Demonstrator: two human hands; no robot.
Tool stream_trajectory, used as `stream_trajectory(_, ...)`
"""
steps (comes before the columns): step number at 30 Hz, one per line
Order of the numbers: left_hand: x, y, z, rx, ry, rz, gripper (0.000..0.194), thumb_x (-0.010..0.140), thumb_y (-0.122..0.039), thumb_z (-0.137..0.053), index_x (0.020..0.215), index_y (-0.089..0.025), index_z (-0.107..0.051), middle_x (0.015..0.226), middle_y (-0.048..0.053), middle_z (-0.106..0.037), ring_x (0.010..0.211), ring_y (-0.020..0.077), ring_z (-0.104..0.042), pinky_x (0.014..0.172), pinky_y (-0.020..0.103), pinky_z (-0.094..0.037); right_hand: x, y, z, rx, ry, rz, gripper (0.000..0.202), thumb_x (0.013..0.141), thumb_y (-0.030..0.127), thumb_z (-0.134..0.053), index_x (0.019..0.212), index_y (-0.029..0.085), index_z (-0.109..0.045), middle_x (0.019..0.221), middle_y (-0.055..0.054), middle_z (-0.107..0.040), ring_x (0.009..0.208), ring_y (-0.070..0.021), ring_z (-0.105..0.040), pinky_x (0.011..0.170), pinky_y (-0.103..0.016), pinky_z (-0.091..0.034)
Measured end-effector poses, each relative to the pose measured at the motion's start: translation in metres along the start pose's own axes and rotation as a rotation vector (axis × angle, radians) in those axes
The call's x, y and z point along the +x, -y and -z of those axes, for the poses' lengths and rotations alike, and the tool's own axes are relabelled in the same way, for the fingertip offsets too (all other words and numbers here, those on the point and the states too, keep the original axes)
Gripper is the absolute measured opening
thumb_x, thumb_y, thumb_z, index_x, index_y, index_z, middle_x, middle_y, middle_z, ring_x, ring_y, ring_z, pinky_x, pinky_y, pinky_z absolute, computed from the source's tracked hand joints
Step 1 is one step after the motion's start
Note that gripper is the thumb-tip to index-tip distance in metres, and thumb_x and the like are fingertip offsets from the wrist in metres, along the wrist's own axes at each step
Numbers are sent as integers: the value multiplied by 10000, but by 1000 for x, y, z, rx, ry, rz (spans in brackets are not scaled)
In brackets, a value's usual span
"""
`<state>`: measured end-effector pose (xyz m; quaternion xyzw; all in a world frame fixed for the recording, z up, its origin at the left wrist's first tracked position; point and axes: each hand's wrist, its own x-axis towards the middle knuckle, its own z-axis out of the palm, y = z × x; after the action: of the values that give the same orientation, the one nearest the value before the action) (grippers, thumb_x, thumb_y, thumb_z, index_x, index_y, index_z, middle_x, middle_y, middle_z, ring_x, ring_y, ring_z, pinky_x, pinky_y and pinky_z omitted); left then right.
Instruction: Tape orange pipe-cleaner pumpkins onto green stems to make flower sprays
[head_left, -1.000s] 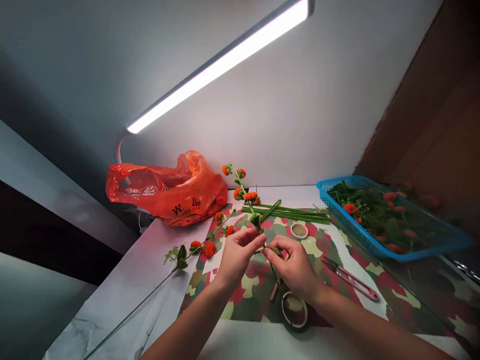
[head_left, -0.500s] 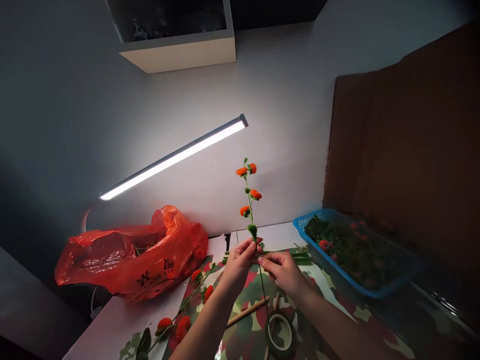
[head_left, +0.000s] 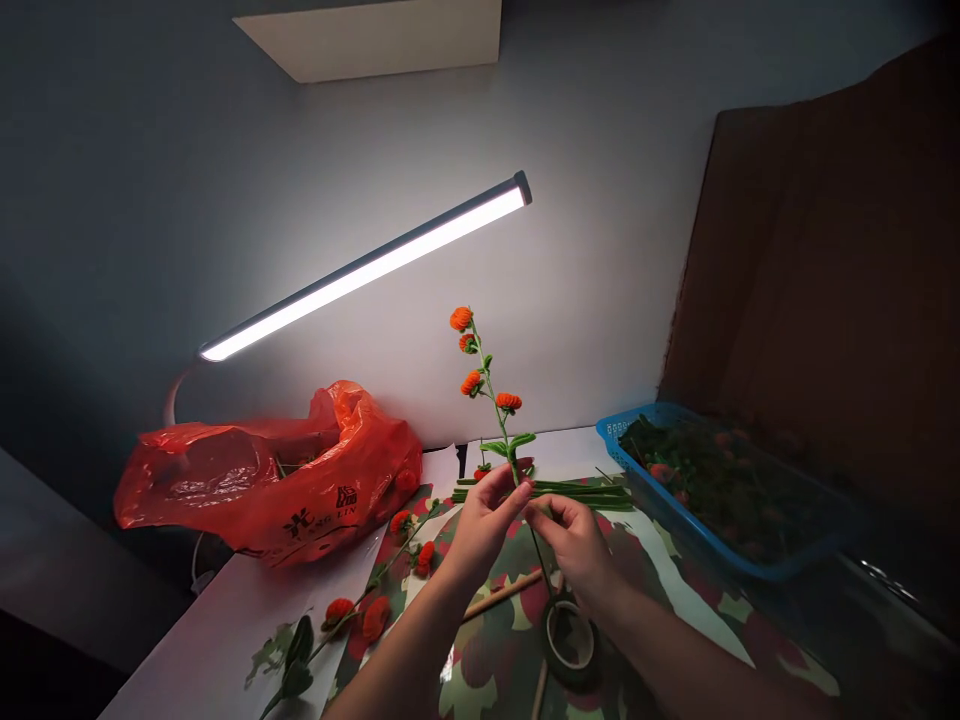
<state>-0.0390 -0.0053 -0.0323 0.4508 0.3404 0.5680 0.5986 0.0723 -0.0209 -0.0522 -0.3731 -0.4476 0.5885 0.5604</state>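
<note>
An upright flower stem (head_left: pixel 491 388) with several orange blooms and green leaves rises from my left hand (head_left: pixel 487 515), whose thumb and fingers pinch its lower part. Just right of it, my right hand (head_left: pixel 571 540) has its fingertips closed at a thin dark green strip below the leaves. That strip runs down to a roll of green tape (head_left: pixel 570 640) on the camouflage-patterned mat (head_left: pixel 480 665). Behind the hands lies a bundle of green stems (head_left: pixel 585 492).
At the left are a red plastic bag (head_left: pixel 300 500) and a finished-looking orange flower stem (head_left: pixel 375 618). A blue basket (head_left: pixel 690 530) of flowers and leaves stands right. A lit lamp (head_left: pixel 367 270) hangs above; wooden sticks (head_left: pixel 502 596) lie by the tape.
The flower stem has turned, and its top now leans left with the leaves spread apart. The camera view has shifted, so the lamp and cabinet appear higher. Both hands keep their grip.
</note>
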Motion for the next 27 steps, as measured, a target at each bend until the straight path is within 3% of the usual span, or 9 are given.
stream_trajectory(3,-1,1,5,178,-46,-45,176,644,-285,-730,687,-126,-669,612,-11,-560,609,102,-471,607,230,-345,-1,-4,0,34,-2,-29,353,628,475,-704,663,139,-605,566,28,-493,536,-95,-404,518,-230,-334)
stream_trajectory(8,0,4,8,87,-63,-15,192,642,-297,-734,654,-121,-660,572,-22,-528,554,81,-436,566,219,-334,1,-4,6,209,111,-218,301,617,405,-735,624,144,-584,519,55,-445,469,-60,-352,460,-201,-279)
stream_trajectory(12,-1,4,11,-143,71,110,230,647,-294,-734,811,-136,-696,627,5,-554,606,96,-492,568,212,-362,-2,-2,8,433,219,-367,236,572,298,-774,658,147,-613,591,33,-519,512,-66,-432,524,-212,-342)
stream_trajectory(15,-2,4,13,-266,209,154,238,639,-319,-737,787,-138,-692,637,21,-552,701,135,-541,617,223,-400,-5,-3,8,486,242,-423,231,550,272,-785,654,156,-615,584,31,-527,518,-72,-438,545,-225,-347)
stream_trajectory(18,-3,2,10,-118,213,115,231,674,-330,-709,809,-143,-692,683,30,-596,668,128,-545,625,234,-410,-4,-6,8,380,197,-363,228,556,298,-775,640,156,-619,552,44,-490,507,-73,-403,524,-224,-313)
stream_trajectory(22,-3,1,3,156,-16,-25,219,612,-272,-755,774,-137,-699,669,22,-638,597,112,-529,572,228,-392,0,-8,9,17,129,-64,245,668,363,-687,585,142,-622,568,33,-497,543,-87,-376,541,-236,-288)
stream_trajectory(24,-3,1,1,176,-111,-16,249,551,-249,-790,745,-125,-696,622,15,-637,559,108,-521,545,227,-382,0,-8,8,-129,95,78,275,696,372,-658,557,137,-623,584,19,-516,583,-105,-404,576,-249,-309)
stream_trajectory(27,-1,4,4,142,-110,46,233,553,-243,-791,715,-113,-686,607,22,-638,534,96,-514,529,220,-375,1,-8,9,-196,69,97,264,691,381,-659,597,135,-647,604,7,-534,614,-125,-437,602,-260,-335)
